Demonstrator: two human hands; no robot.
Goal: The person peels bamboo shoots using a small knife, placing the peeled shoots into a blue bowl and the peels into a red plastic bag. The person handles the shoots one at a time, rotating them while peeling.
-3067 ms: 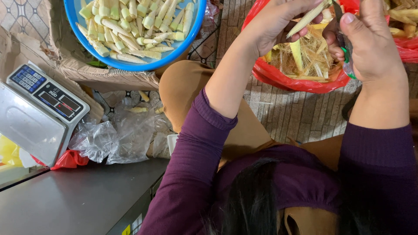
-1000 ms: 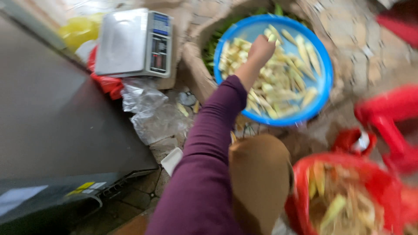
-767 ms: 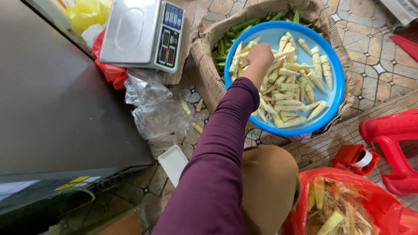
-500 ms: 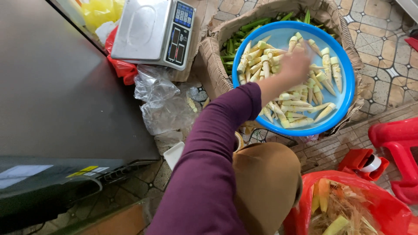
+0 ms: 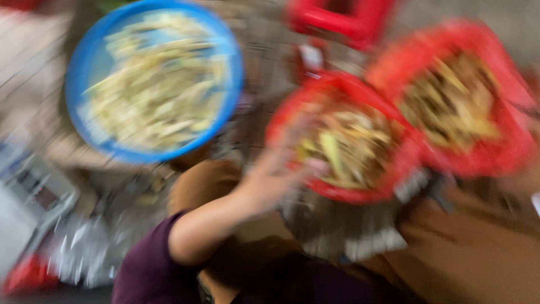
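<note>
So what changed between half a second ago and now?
The left hand left the blue basin of pale peeled stalks and swung across to the nearer red bag of husks. The blur hides whether it holds anything. The view swung right too. The basin stays full; the right hand is out of view.

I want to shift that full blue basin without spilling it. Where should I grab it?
Grip the blue basin by its rim, probably with two hands on opposite sides, coming from above. It is round, wide and heaped with pale stalks, so a one-sided grip would likely tip it. The picture is blurred; no handles show.
</note>
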